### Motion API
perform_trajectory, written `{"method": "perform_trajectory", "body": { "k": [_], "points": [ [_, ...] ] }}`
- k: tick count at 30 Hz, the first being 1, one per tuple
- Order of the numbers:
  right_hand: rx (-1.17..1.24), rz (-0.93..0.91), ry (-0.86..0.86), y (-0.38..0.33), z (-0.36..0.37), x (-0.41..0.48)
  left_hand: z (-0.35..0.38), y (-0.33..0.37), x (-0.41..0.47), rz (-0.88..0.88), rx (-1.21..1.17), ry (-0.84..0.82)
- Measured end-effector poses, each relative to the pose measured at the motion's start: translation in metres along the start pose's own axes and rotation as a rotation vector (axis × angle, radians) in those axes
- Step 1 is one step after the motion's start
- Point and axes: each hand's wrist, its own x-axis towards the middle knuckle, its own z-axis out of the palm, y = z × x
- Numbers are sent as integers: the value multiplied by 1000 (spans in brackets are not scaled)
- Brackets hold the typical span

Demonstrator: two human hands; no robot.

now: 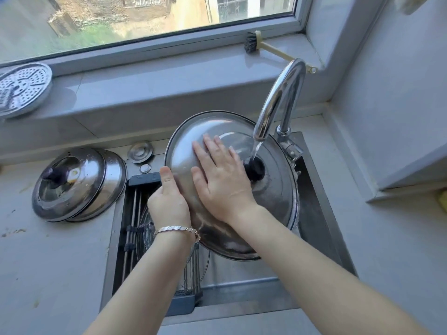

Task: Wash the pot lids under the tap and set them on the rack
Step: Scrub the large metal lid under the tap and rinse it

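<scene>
Head view: both hands (169,201) on lid (273,206)

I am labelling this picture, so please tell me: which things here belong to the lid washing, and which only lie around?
Job: large lid under the tap, left hand gripping its rim, right hand flat on it; two lids waiting on the counter; rack in the sink.

Lying about: brush and perforated steamer plate on the windowsill.
</scene>
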Motion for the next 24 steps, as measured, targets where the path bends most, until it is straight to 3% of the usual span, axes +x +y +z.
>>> {"method": "perform_trajectory", "body": {
  "k": [6,8,12,14,18,22,24],
  "points": [
    [-65,-389,-64,19,25,-77,-5,1,15,-81,-7,149],
    [-50,-269,-65,44,26,-87,-9,5,16,-68,48,220],
    [112,254,-157,66,11,-70,-10,2,0,-79,27,220],
    [97,314,-169,53,8,-68,-7,-1,-7,-90,3,222],
    [36,172,-141,22,16,-83,-3,-5,-11,-131,-20,239],
    [197,670,-145,52,1,-49,-6,-3,-18,-145,-89,205],
    [199,691,-137,50,0,-50,-7,-3,-19,-136,-72,225]
  ]
}}
